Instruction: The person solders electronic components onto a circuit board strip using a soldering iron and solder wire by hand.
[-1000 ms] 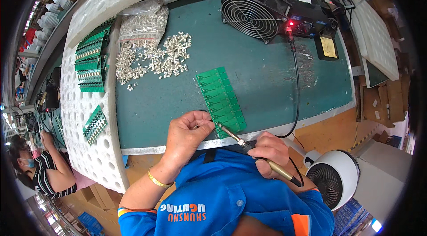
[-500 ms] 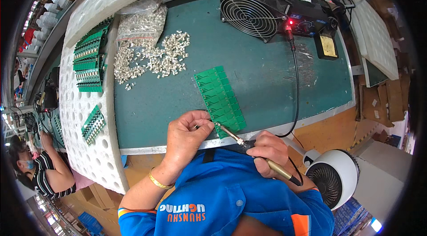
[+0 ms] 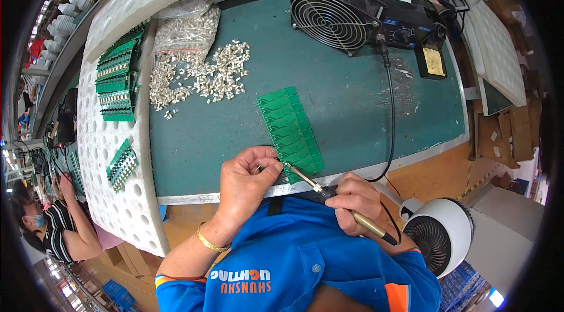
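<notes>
A green circuit board panel (image 3: 291,130) lies at a slant on the green bench top. My right hand (image 3: 354,201) is wrapped round a soldering iron (image 3: 369,225), and its metal tip reaches the board's near left edge. My left hand (image 3: 249,174) is closed in a pinch right beside that tip. Whatever lies between its fingers is too small and hidden to name. Past the board, to the left, small whitish components (image 3: 220,74) are heaped loose in front of a clear plastic bag (image 3: 187,33) full of the same parts.
White foam with round hollows (image 3: 120,218) runs along the left, carrying green board strips (image 3: 116,86). At the back stand a black fan (image 3: 329,18) and a soldering station (image 3: 405,30), whose cable (image 3: 392,118) hangs down the right. Another person (image 3: 64,224) sits at far left.
The red light by the soldering station's plug has gone dark. My hands, the iron and the board look almost unmoved. The other person's arm has shifted slightly.
</notes>
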Demonstrator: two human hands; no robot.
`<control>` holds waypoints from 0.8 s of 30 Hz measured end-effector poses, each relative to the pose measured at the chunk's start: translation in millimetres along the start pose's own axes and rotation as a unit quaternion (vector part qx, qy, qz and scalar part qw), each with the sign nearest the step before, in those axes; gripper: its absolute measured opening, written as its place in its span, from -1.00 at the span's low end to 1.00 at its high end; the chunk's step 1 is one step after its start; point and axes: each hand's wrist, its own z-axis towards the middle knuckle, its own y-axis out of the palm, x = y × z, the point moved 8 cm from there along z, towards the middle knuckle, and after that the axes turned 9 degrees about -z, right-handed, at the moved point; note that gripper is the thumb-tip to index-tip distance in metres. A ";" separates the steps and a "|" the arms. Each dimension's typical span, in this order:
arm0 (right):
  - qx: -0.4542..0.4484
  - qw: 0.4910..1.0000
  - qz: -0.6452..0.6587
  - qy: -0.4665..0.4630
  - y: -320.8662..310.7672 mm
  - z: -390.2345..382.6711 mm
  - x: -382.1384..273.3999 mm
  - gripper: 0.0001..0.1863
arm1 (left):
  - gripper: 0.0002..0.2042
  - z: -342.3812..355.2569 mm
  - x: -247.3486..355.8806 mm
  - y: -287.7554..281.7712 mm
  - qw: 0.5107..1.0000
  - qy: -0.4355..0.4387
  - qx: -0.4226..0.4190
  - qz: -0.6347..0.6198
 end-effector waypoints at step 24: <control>0.032 0.998 -0.030 -0.046 -8.7 0.9 -10.5 -0.77 | -0.79 -1.2 3.9 -9.1 0.999 0.046 0.003 -0.009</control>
